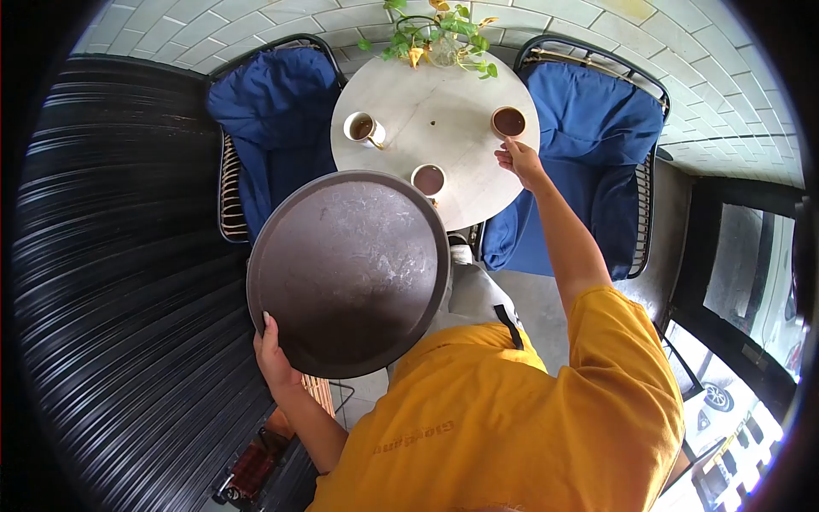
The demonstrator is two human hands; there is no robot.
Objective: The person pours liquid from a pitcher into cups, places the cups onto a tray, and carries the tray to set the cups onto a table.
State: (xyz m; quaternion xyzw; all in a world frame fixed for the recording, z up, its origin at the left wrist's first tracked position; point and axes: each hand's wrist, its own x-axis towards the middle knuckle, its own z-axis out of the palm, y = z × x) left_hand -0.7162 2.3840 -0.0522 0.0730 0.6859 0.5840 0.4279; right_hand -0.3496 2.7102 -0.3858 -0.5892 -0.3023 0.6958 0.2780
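My left hand (277,360) grips the lower left rim of a large round brown tray (350,273), thumb on top; nothing stands on it. At the right side of the round table (444,94), my right hand (519,162) has its fingers at the near side of a brown cup (508,123) with dark liquid. Whether they hold its handle is too small to tell. A white cup (363,129) with a spoon and some brown liquid stands at the table's left. Another cup (428,180) of brown liquid stands near the front edge, just beyond the tray's rim.
A glass vase with a leafy plant (444,43) stands at the table's back edge by the tiled wall. Blue cushioned chairs flank the table, left (277,111) and right (589,128). A black ribbed wall (128,256) is at the left, a glazed door (742,264) at the right.
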